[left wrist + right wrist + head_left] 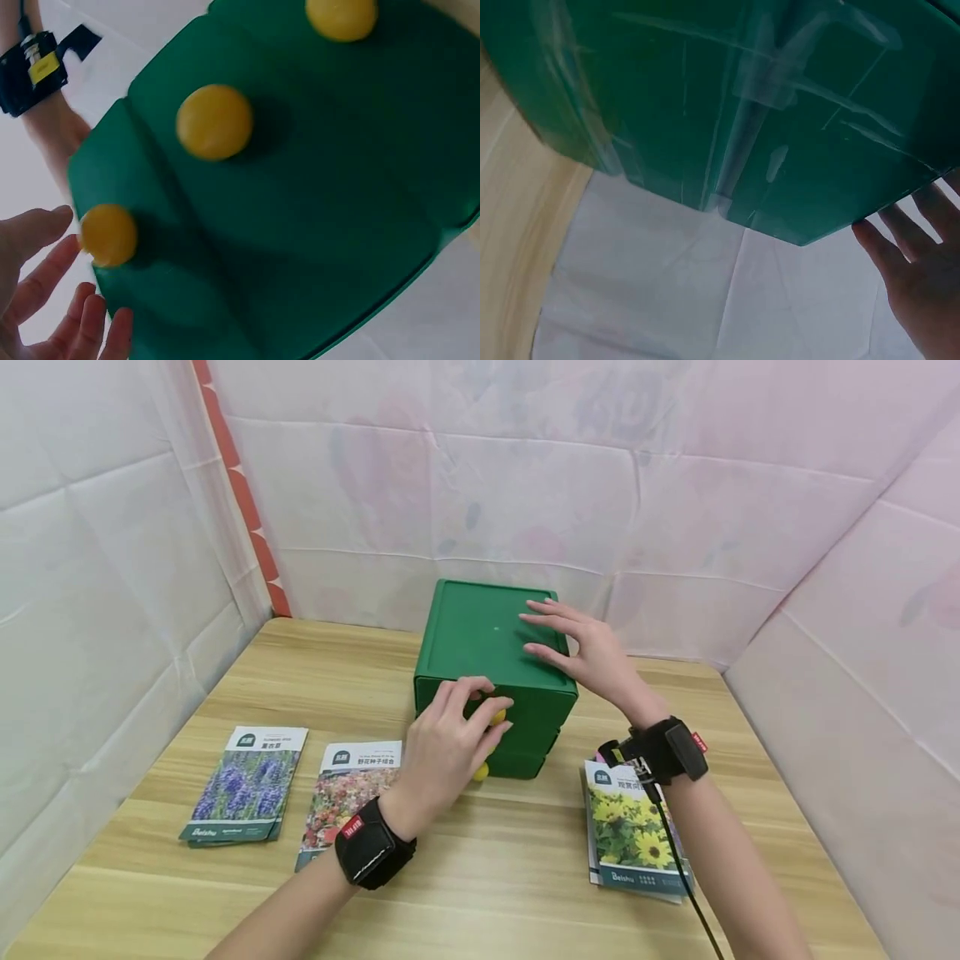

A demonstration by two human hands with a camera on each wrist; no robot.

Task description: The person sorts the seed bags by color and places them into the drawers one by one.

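Lighting was bright, soft and even in the head view, with only faint shadows under the green drawer box [491, 668]. Straight edges bowed slightly toward the frame borders. The left wrist view was dimmer, its yellow knobs [214, 121] blurred. The right wrist view showed streaked glare on the box wall.

Bare forearms, black wrist straps [372, 852] with small red tags, black cable [686, 881] trailing from right strap, possibly a camera mount.

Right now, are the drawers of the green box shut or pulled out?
Shut. All three drawer fronts of the green box sit flush in the left wrist view; the left hand is at the top yellow knob.
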